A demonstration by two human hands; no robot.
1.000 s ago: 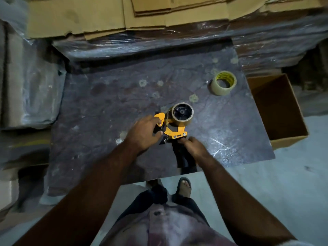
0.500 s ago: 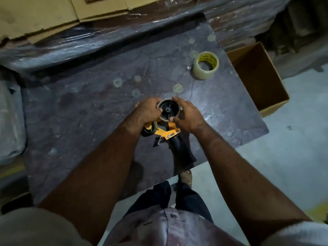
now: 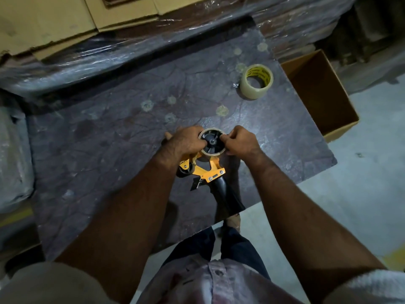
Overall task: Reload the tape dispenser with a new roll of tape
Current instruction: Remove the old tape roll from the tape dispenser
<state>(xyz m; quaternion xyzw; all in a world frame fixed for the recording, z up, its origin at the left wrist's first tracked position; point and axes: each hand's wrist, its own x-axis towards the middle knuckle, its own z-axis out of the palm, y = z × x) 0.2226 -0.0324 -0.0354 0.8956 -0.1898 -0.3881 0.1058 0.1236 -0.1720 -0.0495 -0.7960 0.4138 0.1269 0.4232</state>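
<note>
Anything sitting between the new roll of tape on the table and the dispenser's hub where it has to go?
Yes. An old, nearly spent core sits around the dispenser's hub, with the left hand and right hand gripping its rim. The table between the new roll and the tape dispenser looks clear.

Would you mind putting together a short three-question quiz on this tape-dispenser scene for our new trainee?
1. True or false: the new tape roll is already mounted on the tape dispenser.
2. Which hands touch the near-empty core on the dispenser's hub? A) left hand only B) right hand only C) both
3. Fill in: past the table's right edge sits an open cardboard ____.

Key:
1. False; it lies flat on the table, apart from the dispenser.
2. C; both grip its rim from opposite sides.
3. box
</note>
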